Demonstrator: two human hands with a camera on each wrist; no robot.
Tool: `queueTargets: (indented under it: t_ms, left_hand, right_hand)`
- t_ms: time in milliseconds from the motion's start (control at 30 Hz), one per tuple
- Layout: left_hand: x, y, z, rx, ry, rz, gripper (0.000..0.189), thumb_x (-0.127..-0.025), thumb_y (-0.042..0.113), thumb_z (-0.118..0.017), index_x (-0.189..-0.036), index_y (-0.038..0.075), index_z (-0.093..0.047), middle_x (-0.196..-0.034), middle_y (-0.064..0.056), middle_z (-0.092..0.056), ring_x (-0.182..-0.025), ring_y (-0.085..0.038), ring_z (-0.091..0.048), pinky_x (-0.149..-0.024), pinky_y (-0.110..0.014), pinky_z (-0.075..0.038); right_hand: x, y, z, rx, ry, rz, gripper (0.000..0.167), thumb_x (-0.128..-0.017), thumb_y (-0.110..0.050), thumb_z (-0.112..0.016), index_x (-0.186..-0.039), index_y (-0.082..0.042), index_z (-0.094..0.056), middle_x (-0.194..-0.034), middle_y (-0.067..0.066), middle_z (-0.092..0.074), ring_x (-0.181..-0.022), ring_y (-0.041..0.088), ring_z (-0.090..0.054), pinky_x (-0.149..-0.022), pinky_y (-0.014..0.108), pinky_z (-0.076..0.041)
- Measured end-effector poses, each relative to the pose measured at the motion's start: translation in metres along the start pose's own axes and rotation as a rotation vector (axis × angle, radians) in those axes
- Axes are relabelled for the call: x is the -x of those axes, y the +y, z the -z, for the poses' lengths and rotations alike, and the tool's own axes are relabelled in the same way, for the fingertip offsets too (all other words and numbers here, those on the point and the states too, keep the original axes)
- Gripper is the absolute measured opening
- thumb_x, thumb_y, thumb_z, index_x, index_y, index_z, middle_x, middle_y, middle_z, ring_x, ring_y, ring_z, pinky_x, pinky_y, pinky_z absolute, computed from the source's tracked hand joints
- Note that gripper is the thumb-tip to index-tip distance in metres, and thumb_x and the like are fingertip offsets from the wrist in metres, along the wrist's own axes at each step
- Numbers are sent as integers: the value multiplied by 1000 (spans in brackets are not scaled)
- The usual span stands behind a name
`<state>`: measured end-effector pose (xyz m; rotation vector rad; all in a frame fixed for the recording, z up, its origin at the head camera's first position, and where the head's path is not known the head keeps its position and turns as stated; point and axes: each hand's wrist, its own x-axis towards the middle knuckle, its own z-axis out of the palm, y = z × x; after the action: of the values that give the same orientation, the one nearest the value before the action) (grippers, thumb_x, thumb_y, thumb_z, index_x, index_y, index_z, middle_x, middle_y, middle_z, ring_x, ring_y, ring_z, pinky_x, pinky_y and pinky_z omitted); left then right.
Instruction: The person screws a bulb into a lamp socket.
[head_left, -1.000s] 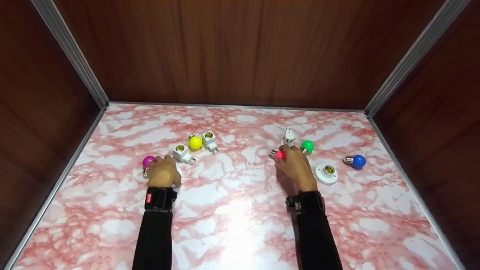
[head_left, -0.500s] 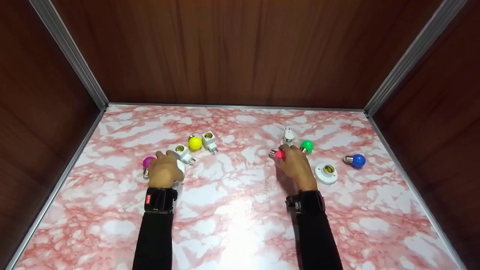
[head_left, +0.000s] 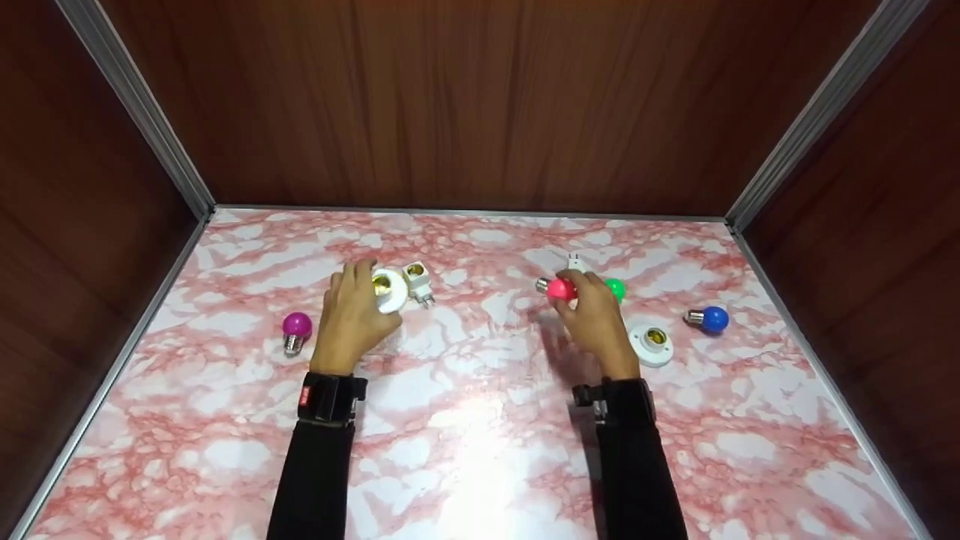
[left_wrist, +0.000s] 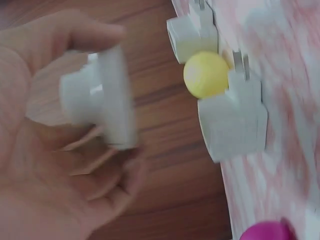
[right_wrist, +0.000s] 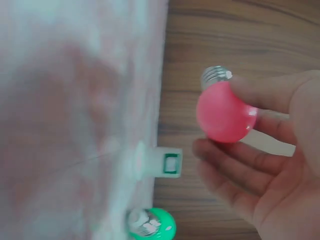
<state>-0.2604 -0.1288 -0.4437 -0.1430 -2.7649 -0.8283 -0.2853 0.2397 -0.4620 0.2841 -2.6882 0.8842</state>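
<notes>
My left hand [head_left: 349, 319] grips a round white bulb socket [head_left: 393, 292] by its rim, thumb on one side and fingers on the other. In the left wrist view that socket [left_wrist: 112, 97] is raised off the table, its collar toward the palm. My right hand [head_left: 594, 319] pinches a red light bulb [head_left: 559, 289] by its globe, the metal screw base pointing left. The right wrist view shows this bulb [right_wrist: 225, 112] held between thumb and fingers, above the table. Behind the left hand, a yellow bulb [left_wrist: 206, 75] lies between two white plug-in sockets, the nearer one [left_wrist: 234, 120] hidden in the head view.
A magenta bulb [head_left: 297, 326] lies at left, and a plug-in socket [head_left: 417, 279] sits right of the left hand. By the right hand are a white plug adapter [head_left: 576, 262], a green bulb [head_left: 616, 289], another round socket [head_left: 651, 346] and a blue bulb [head_left: 714, 319]. Wooden walls [head_left: 472, 105] enclose the marbled table.
My left hand has lifted the round socket and moved it forward and right, away from the magenta bulb. My right hand has raised the red bulb and shifted slightly forward.
</notes>
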Motion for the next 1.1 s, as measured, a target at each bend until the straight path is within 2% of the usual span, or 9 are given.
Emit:
queueTargets:
  t_ms: [100,233,300,433,633,767,933,1000,1100]
  left_hand:
    - [-3,6,-4,81,51,-61,91,-71,13,-83,-153,0,-45,-151,-23,-56,-134,-44,-52,-120,-56,-45]
    - [-3,14,-13,196,105,-126,87,-71,8,-87,-150,1,-49,-148,-21,-60,-132,-41,-50,-115,-53,-49]
    - [-3,18,-19,240,114,-150,86,-71,7,-88,-148,3,-50,-145,-20,-61,-129,-39,-51,-111,-52,-51]
    - [-2,29,-30,279,90,-195,87,-71,8,-92,-148,5,-51,-145,-18,-62,-131,-37,-52,-114,-53,-50]
    - [2,40,-45,312,30,-240,86,-72,11,-95,-147,7,-53,-143,-16,-64,-134,-36,-53,-120,-52,-46]
    - [4,43,-52,325,0,-258,85,-73,10,-95,-147,10,-54,-143,-15,-65,-132,-34,-54,-118,-48,-50]
    - [7,51,-58,335,-27,-292,83,-74,11,-94,-147,9,-54,-144,-17,-65,-130,-34,-55,-114,-49,-53]
    - [7,53,-61,342,-34,-311,83,-75,10,-94,-147,8,-54,-143,-17,-65,-129,-33,-55,-114,-48,-54]
    - [7,56,-63,347,-54,-328,83,-76,10,-93,-149,8,-53,-142,-18,-65,-127,-31,-55,-112,-45,-56]
  right_hand:
    - [-1,-7,5,-92,91,46,43,-91,-10,-82,-131,-1,-68,-123,23,-73,-105,37,-75,-90,49,-64]
    - [-1,-13,8,-188,185,95,44,-86,-4,-86,-126,2,-68,-121,22,-75,-99,37,-78,-85,50,-66]
    - [-1,-15,9,-220,219,107,45,-84,-2,-87,-124,3,-68,-120,22,-75,-98,37,-79,-85,51,-67]
    - [-2,-18,9,-277,252,130,45,-82,2,-88,-123,3,-68,-118,21,-76,-99,36,-79,-87,52,-66]
    - [0,-24,8,-366,230,217,46,-80,5,-88,-122,1,-71,-117,17,-77,-104,31,-77,-90,50,-66]
    - [0,-30,7,-390,186,288,46,-80,5,-88,-122,-2,-73,-119,14,-77,-108,28,-75,-92,35,-66]
    - [0,-34,2,-407,115,371,46,-78,8,-88,-121,-2,-73,-119,13,-76,-110,27,-75,-92,38,-66]
    - [0,-35,0,-404,93,388,46,-78,9,-88,-120,-3,-73,-119,13,-76,-110,27,-75,-91,45,-66]
    - [1,-36,-2,-390,73,401,47,-76,10,-88,-119,-4,-74,-121,11,-76,-110,26,-75,-92,45,-66]
